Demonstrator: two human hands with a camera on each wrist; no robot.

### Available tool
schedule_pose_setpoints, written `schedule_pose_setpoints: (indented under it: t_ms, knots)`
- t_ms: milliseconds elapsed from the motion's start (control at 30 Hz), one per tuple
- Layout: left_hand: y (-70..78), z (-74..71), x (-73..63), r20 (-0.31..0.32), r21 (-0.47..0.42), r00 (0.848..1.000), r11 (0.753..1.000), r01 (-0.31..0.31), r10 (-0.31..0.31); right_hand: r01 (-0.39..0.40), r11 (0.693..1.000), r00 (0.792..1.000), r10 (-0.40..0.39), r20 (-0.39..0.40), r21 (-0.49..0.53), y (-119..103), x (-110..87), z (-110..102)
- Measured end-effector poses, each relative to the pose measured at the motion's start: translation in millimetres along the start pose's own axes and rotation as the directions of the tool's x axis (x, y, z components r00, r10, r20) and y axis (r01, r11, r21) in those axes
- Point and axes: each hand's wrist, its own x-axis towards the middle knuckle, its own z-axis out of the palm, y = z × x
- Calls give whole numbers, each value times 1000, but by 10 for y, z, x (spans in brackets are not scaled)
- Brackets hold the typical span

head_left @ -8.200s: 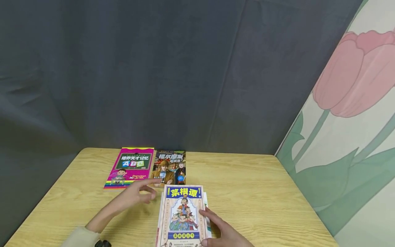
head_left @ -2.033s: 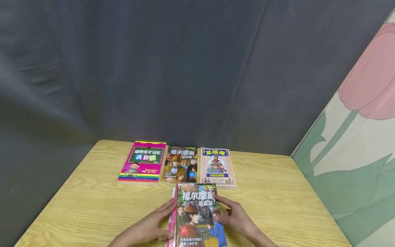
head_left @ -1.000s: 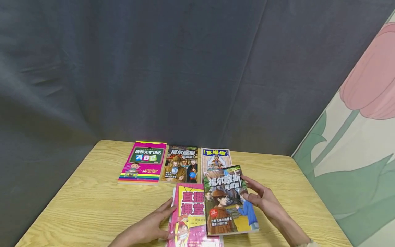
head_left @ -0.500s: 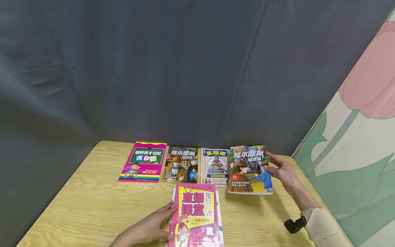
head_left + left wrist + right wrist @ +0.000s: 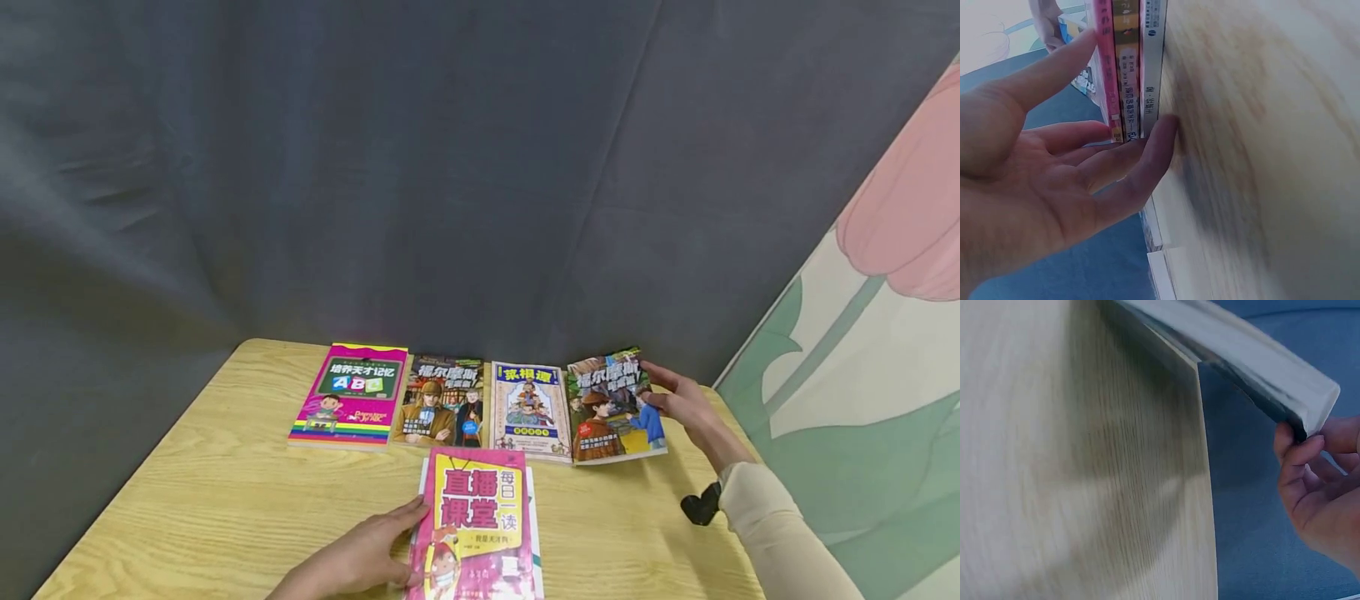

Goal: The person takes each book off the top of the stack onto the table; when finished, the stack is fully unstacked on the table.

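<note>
My right hand (image 5: 690,404) pinches the right edge of a comic-style detective book (image 5: 611,408) at the right end of a row of books. In the right wrist view, the thumb and fingers hold one corner of this book (image 5: 1254,359), which is tilted with that side raised off the table. My left hand (image 5: 367,546) touches the left side of a short stack topped by a pink book (image 5: 480,533). The left wrist view shows its loosely bent, spread fingers against the stacked spines (image 5: 1127,75), the lowest fingertip near the tabletop.
Left of the held book lie a cream comic book (image 5: 528,412), a brown detective book (image 5: 441,404) and a magenta ABC book (image 5: 348,396). A wooden table (image 5: 217,492) meets a dark curtain (image 5: 420,183) behind. A tulip-painted wall (image 5: 877,400) borders the right.
The cream book went from the stack to the row. My right hand then carried the detective book off the stack to the row's right end, uncovering the pink book. My left hand stayed at the stack.
</note>
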Motion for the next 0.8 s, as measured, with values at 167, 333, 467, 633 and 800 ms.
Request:
schedule_pose_setpoints:
  t_ms: [167,333,467,633,800]
  knots:
    - [-17,-17,-10,25,-59,999,998,35,-34,-30,1000,1000,30,7,-8,91,90,38]
    - [-14,0,-6,15,-44,1000,999,24,-23,-27,998,1000,26,-7,-65,161,169,68]
    - [-1,20,-11,4,-17,1000,1000,-6,6,5,995,1000,-7,-22,-103,199,232,70]
    - [19,15,-15,-17,35,1000,999,-22,22,12,994,999,-15,-32,-108,256,311,76]
    - [60,-5,-40,-15,44,1000,999,-20,21,-12,991,997,3,-71,-130,247,303,116]
